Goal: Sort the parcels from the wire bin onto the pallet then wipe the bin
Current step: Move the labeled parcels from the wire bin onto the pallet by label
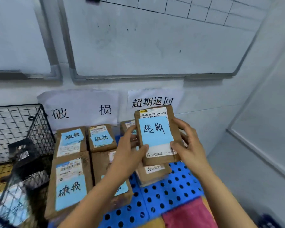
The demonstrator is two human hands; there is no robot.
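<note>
Left hand [130, 152]: fingers curled round the left edge of the held parcel [156, 155], thumb pressed on its face at the lower left corner of the blue note [155, 130].

Right hand [190, 145]: grips the right edge of the same parcel, thumb on the face by the note's lower right corner, fingers behind.

The held parcel is brown and near upright, its face to the camera. It carries a white shipping label, and the note on it is handwritten 超期. It is raised over the right part of the blue perforated pallet [163, 196], directly above a lower parcel [153, 171] lying flat there. Whether the two touch cannot be determined. A further parcel [127, 125] sits behind, mostly hidden.

On the left part of the pallet lie the 破损 parcels [71, 183], four brown ones packed close in two rows, each with a blue note. The near right one is partly covered by the left forearm.

The black wire bin [36, 129] stands just left of this group. Remaining parcels [8, 204] with blue notes show through its mesh at lower left. A dark item higher inside is too blurred to identify.

On the wall, the 破损 sign [82, 109] hangs above the left group and the 超期退回 sign [153, 100] above the held parcel. Two whiteboards [155, 38] are mounted higher.

A pink cloth [187, 214] lies at the pallet's near right edge.
</note>
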